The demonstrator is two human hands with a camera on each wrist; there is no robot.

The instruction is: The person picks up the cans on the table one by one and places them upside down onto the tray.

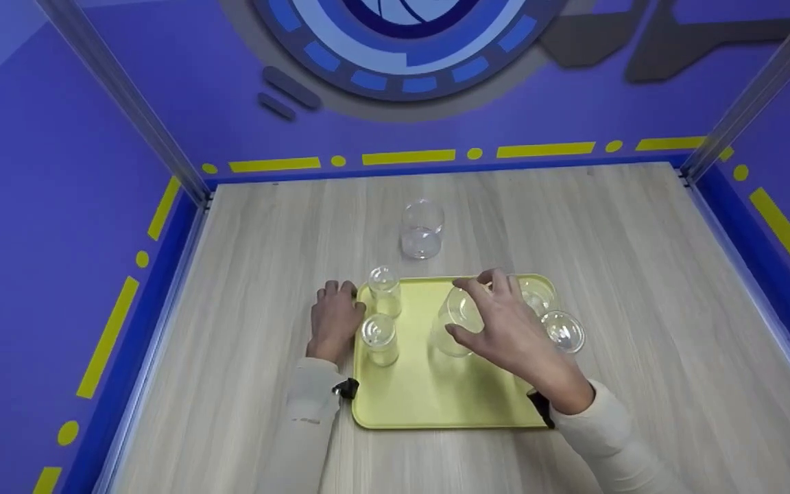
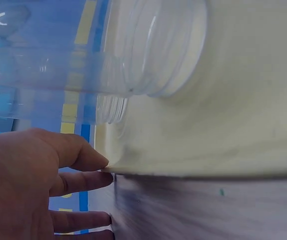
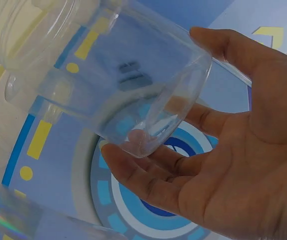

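Observation:
My right hand (image 1: 508, 329) grips a clear jar (image 1: 444, 336) over the middle of a yellow tray (image 1: 409, 401). In the right wrist view, its thumb and fingers curl round the base end of this clear jar (image 3: 128, 65), whose threaded mouth points toward the tray. Whether the jar touches the tray, I cannot tell. At the tray's left rim, my left hand (image 1: 335, 319) has its thumb and fingertips touching the edge, fingers fairly straight. Two slim clear jars (image 1: 379, 336) stand mouth down on the tray's left side, beside that hand.
Another clear jar (image 1: 423, 230) stands on the wooden table (image 1: 265, 233) beyond the tray. Near the tray's right edge are two more clear containers, one at the far corner (image 1: 537, 296), one closer (image 1: 564, 332). Blue panels (image 1: 38, 240) enclose the back and sides.

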